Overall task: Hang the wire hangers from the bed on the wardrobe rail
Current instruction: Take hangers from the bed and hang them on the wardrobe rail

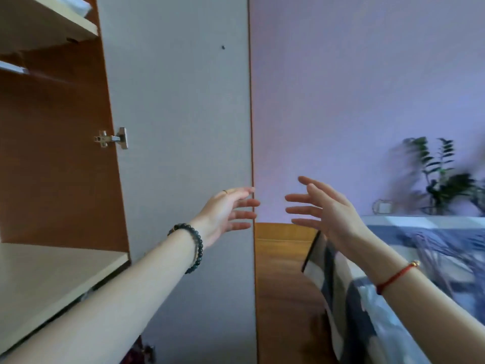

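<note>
Holding both hands out empty between door and bed.
Left hand [225,211] and right hand [324,206] are apart, fingers straight and spread, gripping nothing. Left fingertips overlap the free edge of the open grey door [178,114]; the right hand is before the wall [367,74], above the bed [388,319] corner. Open room: a strip of wood floor [283,279] between door edge and bed. Hangers [433,250] lie on the bed, right of the right forearm; they show as a blurred grey tangle, count unreadable. Left of the door are an upper shelf [52,24] and a lower shelf [52,274], both cut by the frame. A pale bar [11,67] at the left edge is unidentifiable. The plant [441,174] is smeared.
</note>
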`<control>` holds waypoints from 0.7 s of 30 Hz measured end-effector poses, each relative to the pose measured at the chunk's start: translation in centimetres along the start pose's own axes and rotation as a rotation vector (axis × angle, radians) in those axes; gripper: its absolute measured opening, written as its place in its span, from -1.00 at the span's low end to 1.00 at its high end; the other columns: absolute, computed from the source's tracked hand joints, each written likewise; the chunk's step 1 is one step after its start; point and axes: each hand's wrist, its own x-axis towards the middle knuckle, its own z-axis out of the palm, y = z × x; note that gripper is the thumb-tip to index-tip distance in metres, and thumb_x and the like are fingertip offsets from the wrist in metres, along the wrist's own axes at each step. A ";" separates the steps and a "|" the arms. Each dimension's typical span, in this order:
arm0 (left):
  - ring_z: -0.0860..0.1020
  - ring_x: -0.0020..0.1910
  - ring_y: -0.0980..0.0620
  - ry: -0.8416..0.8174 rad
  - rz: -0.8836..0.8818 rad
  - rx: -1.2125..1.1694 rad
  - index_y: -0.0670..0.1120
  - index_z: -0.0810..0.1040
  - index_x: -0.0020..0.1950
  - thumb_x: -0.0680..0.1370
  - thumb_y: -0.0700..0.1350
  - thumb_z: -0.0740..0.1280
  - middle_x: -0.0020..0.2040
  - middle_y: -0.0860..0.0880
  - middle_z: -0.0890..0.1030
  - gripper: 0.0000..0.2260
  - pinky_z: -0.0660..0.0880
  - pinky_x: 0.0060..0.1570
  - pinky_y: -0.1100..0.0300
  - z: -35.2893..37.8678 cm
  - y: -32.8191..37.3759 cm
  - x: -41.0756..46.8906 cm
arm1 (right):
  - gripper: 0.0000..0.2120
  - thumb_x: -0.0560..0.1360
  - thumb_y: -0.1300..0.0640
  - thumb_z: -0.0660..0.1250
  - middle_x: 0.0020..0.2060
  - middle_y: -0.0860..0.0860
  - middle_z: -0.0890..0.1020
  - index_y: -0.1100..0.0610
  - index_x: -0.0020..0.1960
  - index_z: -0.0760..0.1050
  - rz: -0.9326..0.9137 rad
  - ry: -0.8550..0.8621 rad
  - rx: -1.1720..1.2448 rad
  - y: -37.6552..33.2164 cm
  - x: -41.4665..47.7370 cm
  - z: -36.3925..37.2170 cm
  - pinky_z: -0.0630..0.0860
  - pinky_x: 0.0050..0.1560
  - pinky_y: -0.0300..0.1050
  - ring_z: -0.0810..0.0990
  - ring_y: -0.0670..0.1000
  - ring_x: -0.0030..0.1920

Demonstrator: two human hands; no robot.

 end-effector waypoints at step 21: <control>0.54 -0.21 0.05 -0.677 -0.324 -0.159 -0.06 0.48 0.07 0.57 -0.22 0.20 -0.10 -0.02 0.59 -0.87 0.52 -0.25 0.24 34.9 -15.1 -4.5 | -0.74 0.56 0.26 0.17 -0.12 0.09 0.60 0.13 0.23 0.41 0.116 1.114 -0.147 8.4 -22.8 -30.3 0.46 -0.19 -0.20 0.53 -0.03 -0.18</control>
